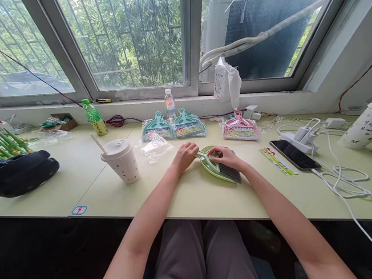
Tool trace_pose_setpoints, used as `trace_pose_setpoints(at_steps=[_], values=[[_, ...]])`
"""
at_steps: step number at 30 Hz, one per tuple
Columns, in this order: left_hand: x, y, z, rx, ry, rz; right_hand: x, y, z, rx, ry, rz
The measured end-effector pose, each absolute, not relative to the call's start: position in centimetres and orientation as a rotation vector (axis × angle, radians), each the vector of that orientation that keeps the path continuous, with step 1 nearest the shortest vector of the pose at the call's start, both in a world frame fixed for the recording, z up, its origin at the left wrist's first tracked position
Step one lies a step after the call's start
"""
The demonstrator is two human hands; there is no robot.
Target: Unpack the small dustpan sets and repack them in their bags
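On the table in front of me lies a small green dustpan (215,170) with a matching hand brush, whose dark bristles (230,173) point to the right. My left hand (185,155) is closed round the handle end at the pan's left. From the other side, my right hand (227,157) grips the brush with curled fingers; part of the brush is hidden beneath them. A crumpled clear plastic wrapper (156,147) lies left of and behind my left hand. Behind stand two wrapped teal dustpan sets (189,128) and a wrapped pink one (240,128).
A lidded paper cup with a straw (121,162) stands at my left. On the right are a printed card strip (277,161), a phone (294,155), a power strip (299,143) with white cables, and another cup (369,125). A green bottle (95,118) stands near the window.
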State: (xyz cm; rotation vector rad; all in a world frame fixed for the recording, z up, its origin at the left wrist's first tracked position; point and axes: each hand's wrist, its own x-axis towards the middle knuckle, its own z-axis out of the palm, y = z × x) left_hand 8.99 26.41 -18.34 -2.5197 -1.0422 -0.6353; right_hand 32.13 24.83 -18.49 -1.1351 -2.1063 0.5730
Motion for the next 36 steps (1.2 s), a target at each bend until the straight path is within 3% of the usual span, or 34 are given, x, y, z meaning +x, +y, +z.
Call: trace_pose_setpoints(at_steps=[8, 36], values=[[8.88, 26.18, -18.16, -2.513, -1.006, -0.716, 32.53, 25.02, -18.55, -1.097, -2.020, 0.718], [9.64, 26.19, -18.78, -2.207, -0.671, -0.579, 32.75, 25.02, -18.41, -1.077, -2.009, 0.714]])
